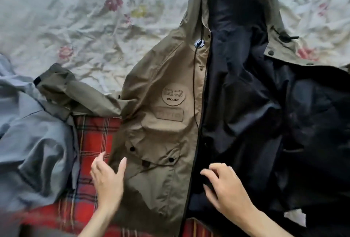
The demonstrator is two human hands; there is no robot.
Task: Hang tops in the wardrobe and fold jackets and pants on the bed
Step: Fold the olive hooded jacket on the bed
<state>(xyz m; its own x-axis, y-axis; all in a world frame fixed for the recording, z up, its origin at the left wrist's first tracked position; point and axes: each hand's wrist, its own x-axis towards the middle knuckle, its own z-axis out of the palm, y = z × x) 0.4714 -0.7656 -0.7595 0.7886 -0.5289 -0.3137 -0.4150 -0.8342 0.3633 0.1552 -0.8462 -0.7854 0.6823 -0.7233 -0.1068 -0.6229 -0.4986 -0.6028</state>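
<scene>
An olive-brown hooded jacket (162, 115) lies face up on the bed, its front open so the dark navy lining (246, 104) shows on the right. Its left front panel carries a round "NO.02" patch and a flap pocket. One sleeve (72, 92) stretches out to the left. My left hand (108, 178) hovers at the panel's left edge near the pocket, fingers straight and apart, a little blurred. My right hand (225, 187) rests on the dark lining beside the zip edge, fingers loosely bent, gripping nothing that I can see.
A grey-blue garment (32, 138) lies crumpled at the left. A red plaid blanket (94, 142) shows beneath the jacket's lower left. The wrinkled pale floral bedsheet (85, 18) covers the far part of the bed.
</scene>
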